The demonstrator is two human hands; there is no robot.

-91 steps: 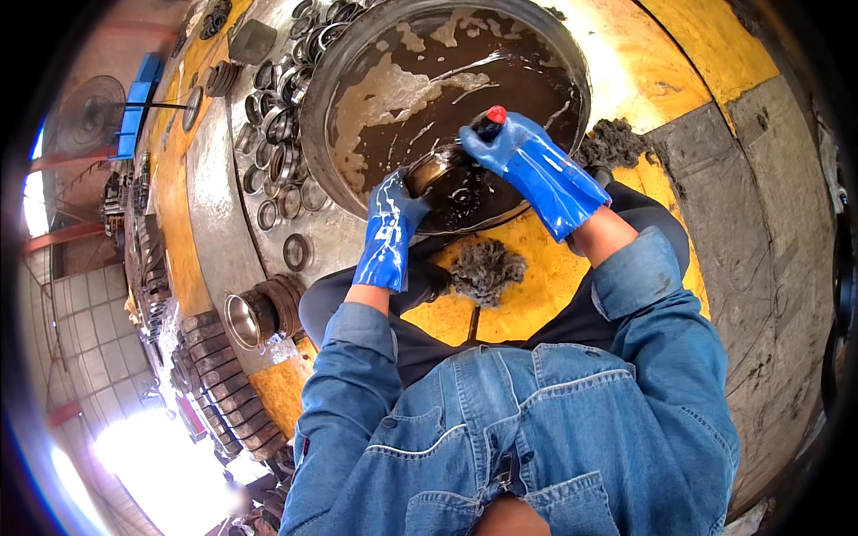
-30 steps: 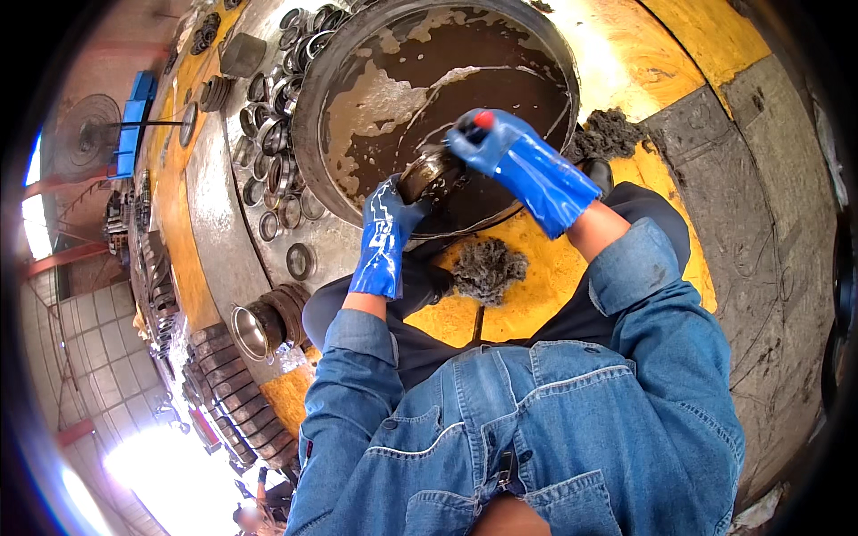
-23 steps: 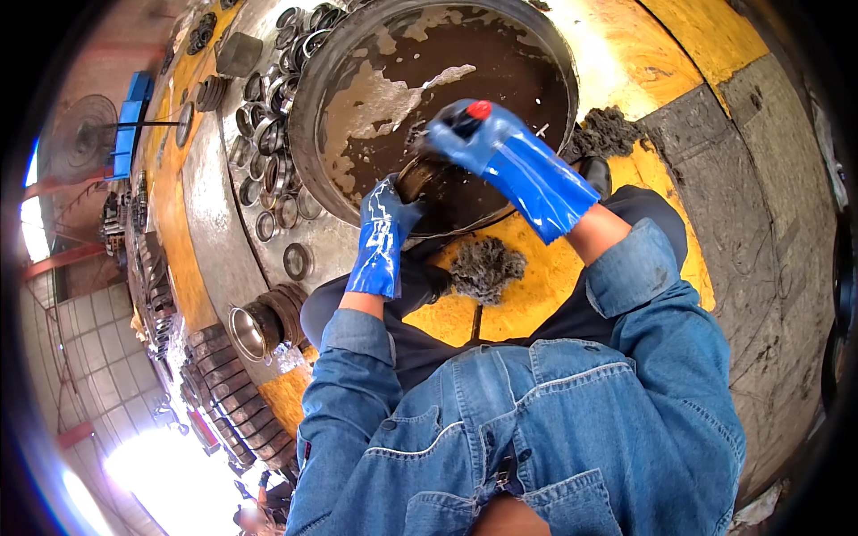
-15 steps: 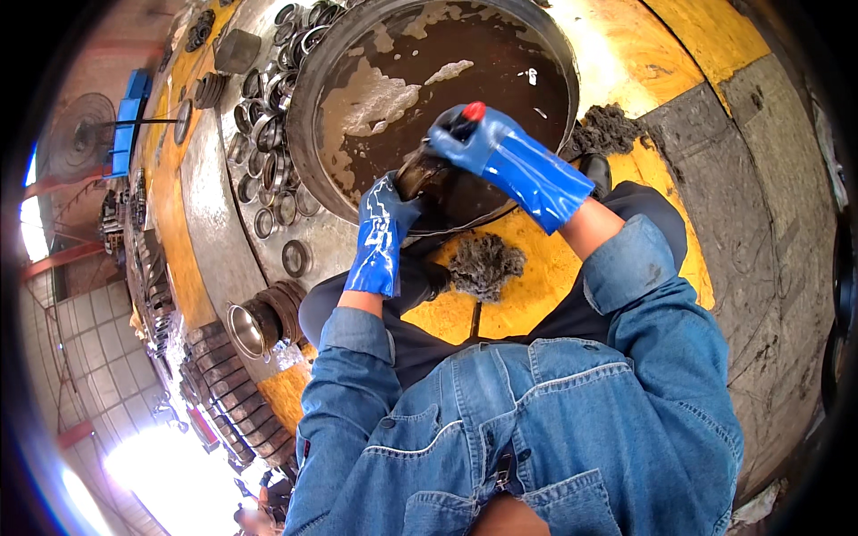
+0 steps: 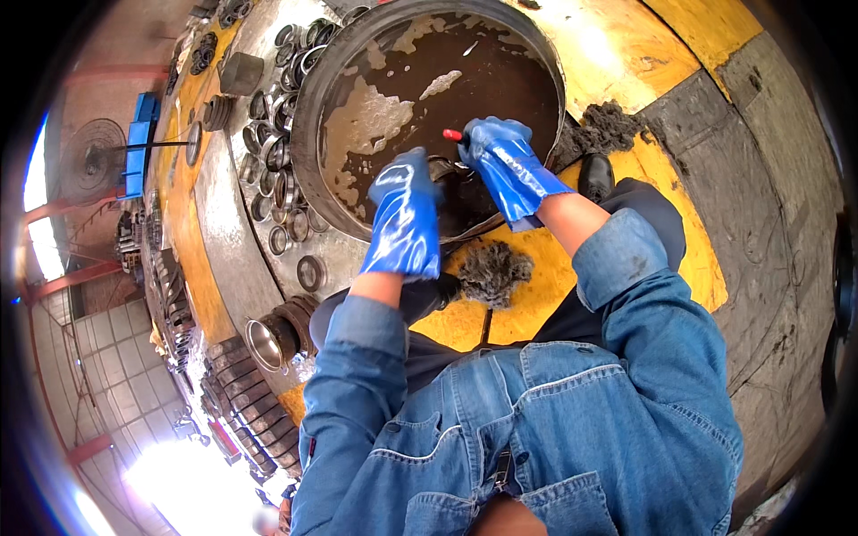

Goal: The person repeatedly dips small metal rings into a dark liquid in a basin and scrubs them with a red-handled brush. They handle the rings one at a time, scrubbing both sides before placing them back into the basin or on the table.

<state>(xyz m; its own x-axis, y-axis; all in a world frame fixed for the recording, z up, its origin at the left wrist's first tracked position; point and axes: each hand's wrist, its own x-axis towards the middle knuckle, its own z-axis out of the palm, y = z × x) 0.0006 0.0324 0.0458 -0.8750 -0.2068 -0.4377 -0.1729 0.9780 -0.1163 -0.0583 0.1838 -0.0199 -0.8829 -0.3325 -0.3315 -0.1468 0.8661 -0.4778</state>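
Note:
Both my hands wear long blue rubber gloves and work over a wide round basin point(image 5: 308, 134) of dark brown liquid point(image 5: 483, 89) with patches of foam. My left hand point(image 5: 404, 210), its fingers slightly smeared by motion, is closed on the near side of a dark metal ring point(image 5: 442, 168). The ring is partly hidden between my hands, low over the liquid. My right hand point(image 5: 500, 161) is closed round a tool with a red-tipped handle point(image 5: 453, 135); its working end is hidden beneath the glove.
Several metal rings point(image 5: 284, 189) crowd the metal surface left of the basin. A metal pot-like part point(image 5: 268, 344) lies nearer me. Grey shredded fibre sits in a clump point(image 5: 493, 273) between my legs, with another pile point(image 5: 608, 127) to the right. A pedestal fan point(image 5: 94, 147) stands far left.
My hands have dropped lower toward the liquid and the ring with them. My left hand has shifted right and turned over it; the red handle end now points left.

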